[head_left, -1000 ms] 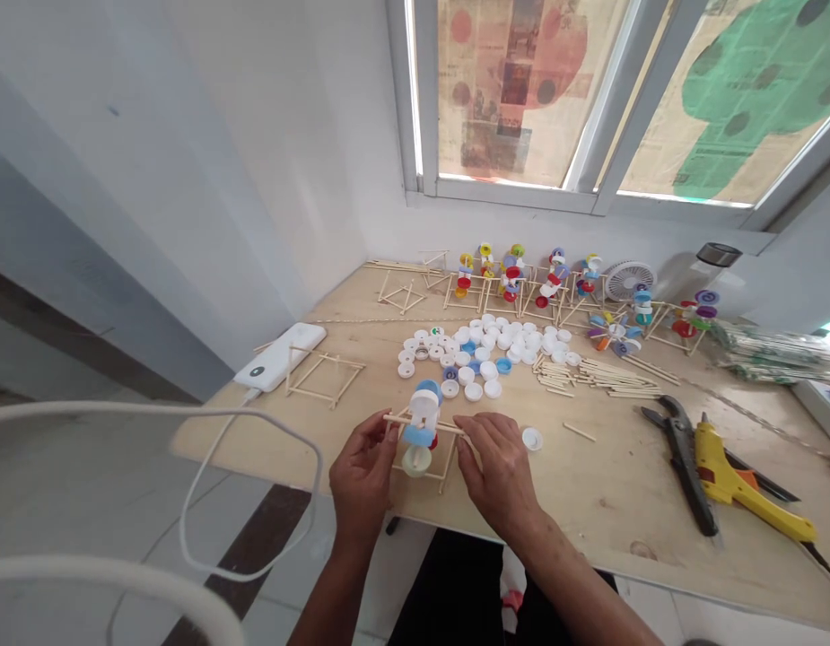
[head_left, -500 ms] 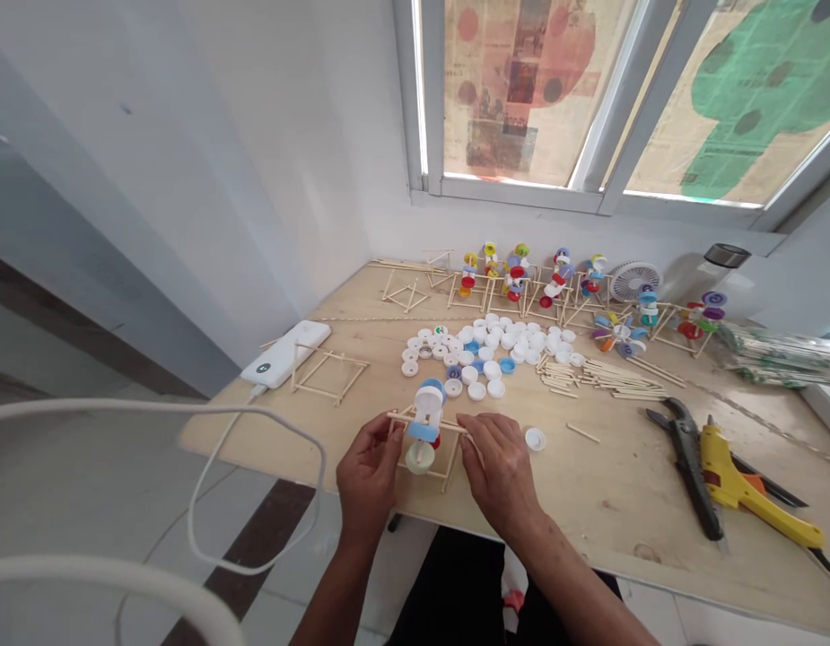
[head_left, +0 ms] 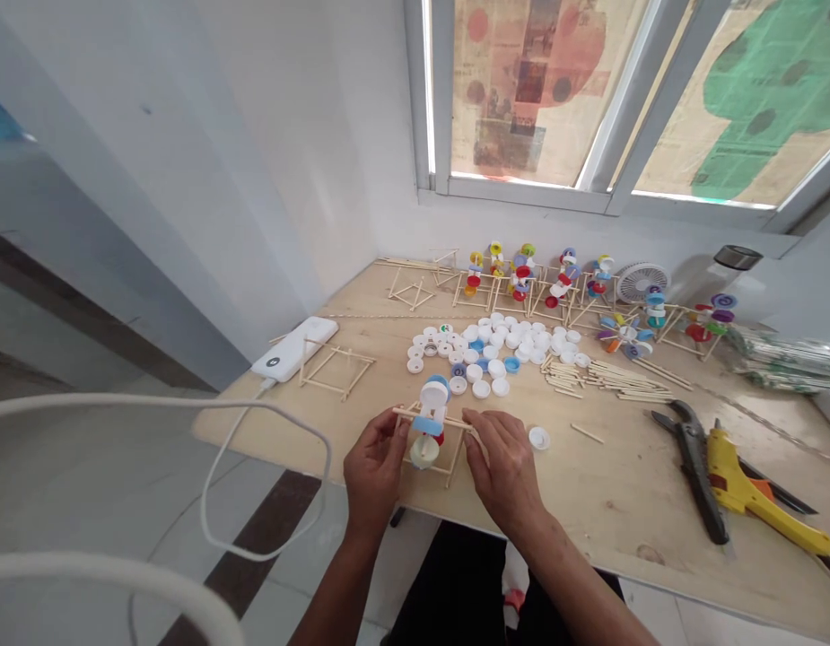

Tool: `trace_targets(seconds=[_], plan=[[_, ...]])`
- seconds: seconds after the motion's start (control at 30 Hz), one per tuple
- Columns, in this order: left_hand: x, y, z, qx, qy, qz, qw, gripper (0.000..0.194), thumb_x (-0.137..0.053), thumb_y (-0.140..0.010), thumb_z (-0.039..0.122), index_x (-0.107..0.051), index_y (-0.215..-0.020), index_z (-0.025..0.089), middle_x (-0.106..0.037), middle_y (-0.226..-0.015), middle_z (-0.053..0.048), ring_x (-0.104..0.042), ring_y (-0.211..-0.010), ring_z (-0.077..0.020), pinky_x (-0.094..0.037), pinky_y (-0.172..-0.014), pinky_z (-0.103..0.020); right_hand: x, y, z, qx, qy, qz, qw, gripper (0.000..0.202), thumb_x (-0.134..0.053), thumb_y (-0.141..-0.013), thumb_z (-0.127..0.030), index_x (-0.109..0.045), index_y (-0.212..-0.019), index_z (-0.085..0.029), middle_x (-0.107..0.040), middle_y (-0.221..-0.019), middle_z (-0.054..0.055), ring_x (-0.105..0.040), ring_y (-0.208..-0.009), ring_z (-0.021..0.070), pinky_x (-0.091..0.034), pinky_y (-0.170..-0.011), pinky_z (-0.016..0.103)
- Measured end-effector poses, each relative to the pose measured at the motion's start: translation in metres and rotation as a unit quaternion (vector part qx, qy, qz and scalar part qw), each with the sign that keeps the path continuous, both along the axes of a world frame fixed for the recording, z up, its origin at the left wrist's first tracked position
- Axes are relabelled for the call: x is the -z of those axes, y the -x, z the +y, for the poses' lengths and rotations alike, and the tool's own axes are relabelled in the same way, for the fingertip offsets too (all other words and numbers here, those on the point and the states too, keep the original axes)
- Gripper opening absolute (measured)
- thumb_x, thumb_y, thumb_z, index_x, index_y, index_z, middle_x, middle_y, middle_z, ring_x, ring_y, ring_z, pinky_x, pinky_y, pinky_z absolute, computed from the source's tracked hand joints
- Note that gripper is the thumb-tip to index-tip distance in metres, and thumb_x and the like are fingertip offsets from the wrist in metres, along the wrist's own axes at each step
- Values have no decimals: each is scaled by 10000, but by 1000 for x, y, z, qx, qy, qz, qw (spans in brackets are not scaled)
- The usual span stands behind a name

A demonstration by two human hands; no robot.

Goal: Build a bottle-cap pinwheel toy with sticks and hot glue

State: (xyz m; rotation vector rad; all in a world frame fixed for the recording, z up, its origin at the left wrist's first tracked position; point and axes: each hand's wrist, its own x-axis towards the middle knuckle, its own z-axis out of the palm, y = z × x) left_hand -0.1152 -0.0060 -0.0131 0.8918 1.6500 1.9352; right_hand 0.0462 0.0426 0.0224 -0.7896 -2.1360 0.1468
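Observation:
A small wooden stick frame [head_left: 453, 462] stands near the table's front edge, with a wheel of bottle caps [head_left: 428, 426] on a crosswise stick at its top. White, blue, red and pale green caps show on the wheel. My left hand [head_left: 374, 462] pinches the left end of the frame's top between thumb and fingers. At the right end, my right hand [head_left: 507, 462] has its thumb and fingers closed on the stick. The fingers hide parts of both frame ends. A single white cap [head_left: 539, 438] lies just right of my right hand.
Loose bottle caps [head_left: 501, 336] and cut sticks [head_left: 626, 380] lie behind the hands. A bare stick frame [head_left: 337, 370] and white power bank [head_left: 294, 347] are left. Pliers-like cutters [head_left: 698, 475] and a yellow glue gun [head_left: 757, 498] lie right. Finished cap wheels [head_left: 561, 278] line the back.
The camera view has shifted a little, so the table appears slightly further right. Both hands keep their hold on the frame, with hardly any visible movement.

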Motion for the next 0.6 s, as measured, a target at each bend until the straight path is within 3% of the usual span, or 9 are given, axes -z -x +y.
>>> trace_targets(seconds=[0.37, 0.6], plan=[[4, 1, 1, 3, 11, -2, 1000, 395, -686, -712, 423, -664, -1009, 163, -710, -976, -83, -657, -927, -233, -502, -875, -372, 5, -6, -2, 13, 18, 0, 1000, 306, -453, -892, -195, -546, -1183, -173, -680, -973, 110, -612, -925, 241, -487, -781, 417], [-3, -2, -1, -15, 9, 21, 1000, 457, -665, -737, 401, -620, -1138, 186, -679, -864, -45, -661, -817, -195, -537, -763, -315, 7, -8, -4, 21, 26, 2, 999, 324, -440, -886, -190, -554, -1188, -176, -677, -975, 115, -611, -929, 243, -494, -779, 419]])
